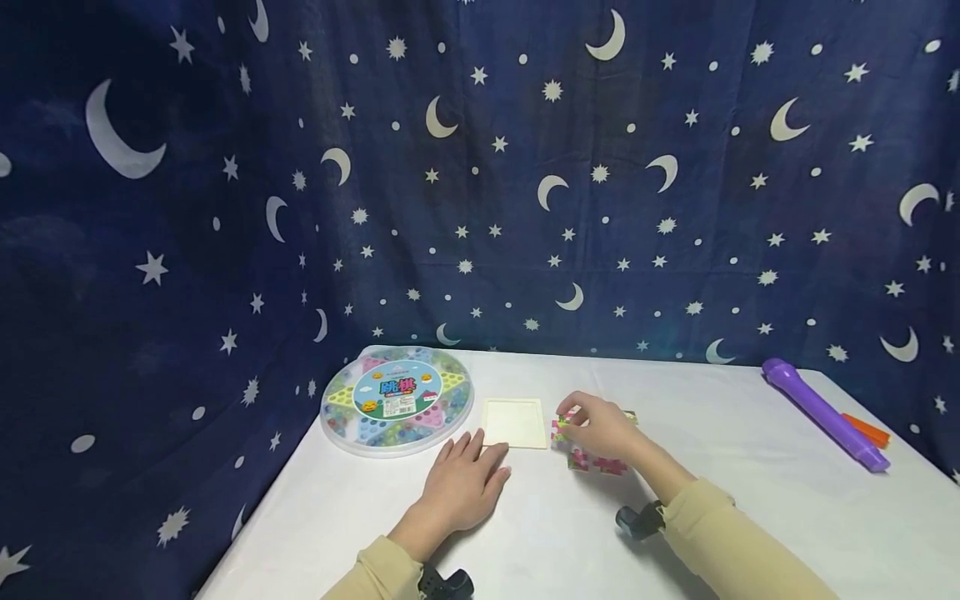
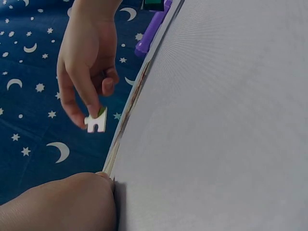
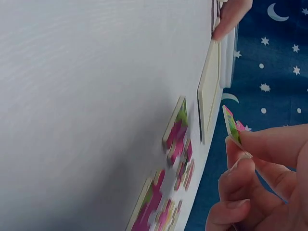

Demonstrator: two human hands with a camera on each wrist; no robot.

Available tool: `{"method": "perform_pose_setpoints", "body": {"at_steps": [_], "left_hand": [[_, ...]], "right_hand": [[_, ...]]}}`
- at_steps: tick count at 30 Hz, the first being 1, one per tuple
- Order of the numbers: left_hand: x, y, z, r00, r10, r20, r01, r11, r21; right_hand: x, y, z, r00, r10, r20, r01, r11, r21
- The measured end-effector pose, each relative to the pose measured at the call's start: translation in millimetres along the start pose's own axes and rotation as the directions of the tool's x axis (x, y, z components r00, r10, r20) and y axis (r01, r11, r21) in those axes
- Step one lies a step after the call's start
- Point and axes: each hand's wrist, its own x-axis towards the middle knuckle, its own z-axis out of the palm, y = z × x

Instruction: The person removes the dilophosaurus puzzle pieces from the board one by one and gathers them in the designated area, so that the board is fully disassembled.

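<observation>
My right hand (image 1: pixel 600 423) pinches a jigsaw puzzle piece (image 3: pixel 233 126) between thumb and fingertips, raised over the table. The piece is pink and green on its face, and its pale back (image 2: pixel 96 124) shows in the left wrist view. Below that hand lie several loose pink and green puzzle pieces (image 3: pixel 177 127), partly hidden by it in the head view. A cream square puzzle frame (image 1: pixel 514 423) lies flat to their left. My left hand (image 1: pixel 463 483) rests with fingers spread, its fingertips at the frame's lower left corner.
A round Chinese checkers set (image 1: pixel 442 421) with marbles under its clear cover lies at the back left. On the right side lie a purple tube-shaped stick (image 1: pixel 825 415) and an orange object (image 1: pixel 868 431). A star-and-moon curtain (image 1: pixel 510 167) hangs behind the white table (image 1: pixel 547 533).
</observation>
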Motion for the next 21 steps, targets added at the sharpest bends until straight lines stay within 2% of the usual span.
{"method": "perform_pose_setpoints", "body": {"at_steps": [8, 21], "left_hand": [[-0.1, -1.0, 2.5, 1.000, 0.002, -0.003, -0.002, 1.000, -0.003], [-0.1, -0.2, 1.3, 1.000, 0.015, -0.016, -0.015, 1.000, -0.003]], "right_hand": [[-21, 12, -15, 0.999, 0.025, 0.021, -0.027, 0.996, 0.090], [-50, 54, -47, 0.999, 0.034, 0.029, -0.036, 0.994, 0.099]]}}
